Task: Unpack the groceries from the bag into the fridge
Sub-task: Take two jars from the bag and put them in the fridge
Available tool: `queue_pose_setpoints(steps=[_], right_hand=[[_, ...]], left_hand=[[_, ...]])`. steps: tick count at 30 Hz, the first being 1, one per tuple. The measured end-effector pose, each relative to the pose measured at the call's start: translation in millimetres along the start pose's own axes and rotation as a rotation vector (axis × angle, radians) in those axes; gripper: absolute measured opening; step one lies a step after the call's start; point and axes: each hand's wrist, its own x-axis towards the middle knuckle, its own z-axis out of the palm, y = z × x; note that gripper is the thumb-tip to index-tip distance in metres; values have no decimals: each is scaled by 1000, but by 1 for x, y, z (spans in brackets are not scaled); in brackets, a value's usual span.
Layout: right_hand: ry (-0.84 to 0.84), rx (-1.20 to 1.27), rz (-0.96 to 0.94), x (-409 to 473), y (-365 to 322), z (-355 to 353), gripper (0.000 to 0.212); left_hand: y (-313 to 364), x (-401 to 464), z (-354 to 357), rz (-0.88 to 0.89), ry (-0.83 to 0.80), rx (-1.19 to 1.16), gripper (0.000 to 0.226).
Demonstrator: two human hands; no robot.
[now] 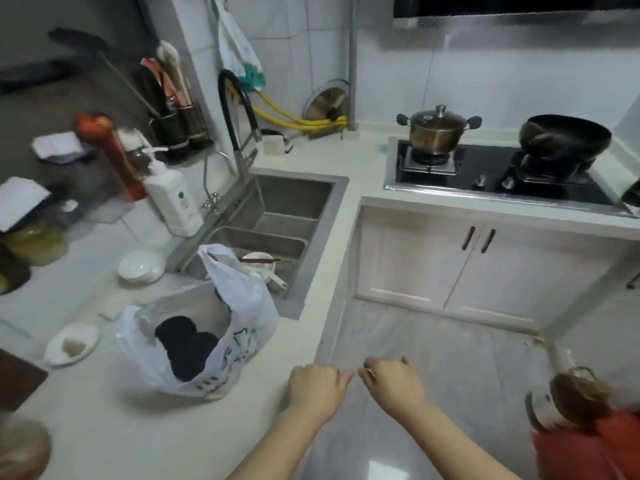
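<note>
A white plastic grocery bag (pixel 239 341) with dark print stands open on the pale counter, left of centre, in front of the sink. Inside it lies a dark lumpy item (pixel 185 344). My left hand (pixel 317 386) hovers over the counter's front edge, to the right of the bag and apart from it, fingers curled with nothing in them. My right hand (pixel 393 381) is beside it over the floor, also curled and empty. Their fingertips nearly meet. No fridge is in view.
A steel sink (pixel 294 199) with dishes lies behind the bag. A small plate (pixel 57 348) and a white bowl (pixel 140 266) sit left of it. A pot (pixel 436 128) and a wok (pixel 564 136) stand on the stove. A person in orange (pixel 585 441) is at lower right.
</note>
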Motion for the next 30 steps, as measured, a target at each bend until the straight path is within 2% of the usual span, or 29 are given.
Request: queue_pose_setpoints(steps=[6, 11, 15, 18, 21, 23, 26, 30], right_hand=[[10, -31, -302, 25, -41, -13, 24], [46, 2, -567, 44, -82, -22, 33], [150, 33, -729, 53, -121, -33, 33], [198, 117, -805, 55, -149, -43, 30], [281, 95, -901, 61, -176, -47, 29], [358, 74, -929, 65, -193, -49, 33], [376, 66, -993, 75, -216, -45, 21], [346, -64, -992, 89, -237, -29, 9]], left_hand=[[-37, -25, -20, -285, 164, -119, 52], [-61, -55, -48, -497, 324, -134, 52], [-86, -77, -73, -611, 443, -120, 47], [-107, -85, -92, -624, 547, -79, 46], [-131, -82, -104, -606, 633, -126, 47], [-147, -77, -111, -553, 599, -132, 39], [-172, -64, -116, -430, 447, -82, 28], [-199, -57, -112, -377, 376, -62, 32]])
